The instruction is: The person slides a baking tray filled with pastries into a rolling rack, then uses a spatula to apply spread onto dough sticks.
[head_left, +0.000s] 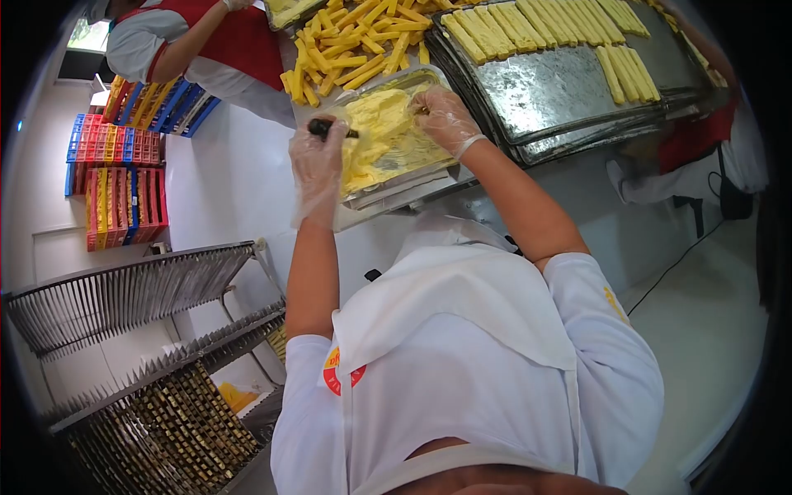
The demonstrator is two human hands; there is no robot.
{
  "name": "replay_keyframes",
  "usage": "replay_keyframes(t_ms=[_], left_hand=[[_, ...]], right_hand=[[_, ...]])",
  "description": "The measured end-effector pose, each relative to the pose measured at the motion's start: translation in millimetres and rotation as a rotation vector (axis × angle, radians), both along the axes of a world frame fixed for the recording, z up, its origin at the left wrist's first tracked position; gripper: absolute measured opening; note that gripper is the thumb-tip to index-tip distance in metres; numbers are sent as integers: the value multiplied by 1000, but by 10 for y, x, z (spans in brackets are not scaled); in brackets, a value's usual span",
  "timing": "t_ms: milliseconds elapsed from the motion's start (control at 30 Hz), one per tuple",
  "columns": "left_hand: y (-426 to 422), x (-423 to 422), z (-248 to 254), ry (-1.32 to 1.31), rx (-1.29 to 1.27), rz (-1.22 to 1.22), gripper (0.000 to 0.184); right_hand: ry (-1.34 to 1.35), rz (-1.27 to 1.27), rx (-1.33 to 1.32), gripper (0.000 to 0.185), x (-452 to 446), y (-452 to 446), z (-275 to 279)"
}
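Left hand (314,169): gloved; I see its fingers closed round a black handle (320,127), over the tray's left side.
Right hand (450,120): gloved, fingers curled at the tray's far right; I cannot tell whether they grip anything.
Tray (399,184): metal, under and between both hands.
Cream (375,121): yellow, spread unevenly in the tray.
Sticks (356,40): yellow, loose pile, just beyond the tray.
Sheet (536,92): dark metal, right of the tray, bearing coated sticks (536,26) in rows.
Crates (125,208): multicoloured, stacked, far left.

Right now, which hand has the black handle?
The left hand, gripping the black handle; the right hand, by the yellow spread, shows no such handle.
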State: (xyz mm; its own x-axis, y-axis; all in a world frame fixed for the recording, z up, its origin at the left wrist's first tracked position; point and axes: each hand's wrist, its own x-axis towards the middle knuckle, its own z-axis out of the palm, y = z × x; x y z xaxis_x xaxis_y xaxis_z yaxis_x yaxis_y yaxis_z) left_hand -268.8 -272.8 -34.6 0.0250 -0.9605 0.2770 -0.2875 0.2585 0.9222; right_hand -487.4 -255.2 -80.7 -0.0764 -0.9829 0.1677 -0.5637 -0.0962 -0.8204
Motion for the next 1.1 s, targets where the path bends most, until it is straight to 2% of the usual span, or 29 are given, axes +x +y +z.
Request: replay_keyframes(t_ms=[67, 200, 267, 300, 367, 433, 467, 533, 567, 700, 800, 900, 1000, 1033, 1067, 1100], left_hand=[[37, 44, 55, -337, -124, -95, 13], [159, -153, 136, -603, -309, -123, 14], [54, -197, 124, -109, -172, -177, 14], [33, -231, 159, 136, -98, -202, 14], [4, -232, 291, 332, 11, -96, 14], [-31, -153, 317, 535, 97, -54, 15], [-58, -80, 236, 468, 120, -8, 15], [-128, 79, 14, 332, 166, 80, 16], [-164, 178, -107, 21, 69, 86, 17], [-59, 120, 10, -333, -101, -8, 15], [86, -40, 157, 32, -133, -55, 14], [75, 34, 19, 181, 31, 21, 13], [75, 154, 10, -321, -167, -44, 13], [14, 206, -59, -278, -175, -98, 14], [34, 172, -35, -78, -151, -160, 12], [1, 210, -35, -80, -157, -164, 10]], right_hand=[[54, 0, -7, 20, 21, 23, 57], [36, 114, -139, 32, 37, 12, -21], [54, 136, -275, 46, 71, -16, -124], [56, 135, -250, 52, 74, -5, -105], [59, 135, -198, 63, 83, 27, -75], [94, 106, -254, 63, 94, 42, -77], [112, 89, -284, 64, 91, 45, -77], [-6, 132, -258, 57, 75, 44, -94], [-64, 156, -245, 53, 68, 43, -105], [26, 134, -303, 51, 83, 39, -122], [93, 134, -296, 38, 64, 31, -80], [138, 163, -223, 20, 33, 47, -63], [115, 164, -172, 13, 41, 75, -65], [144, 189, -156, 14, 30, 74, -59], [185, 205, -127, 15, -39, 113, -32], [172, 157, -167, 20, -101, 174, 45]])
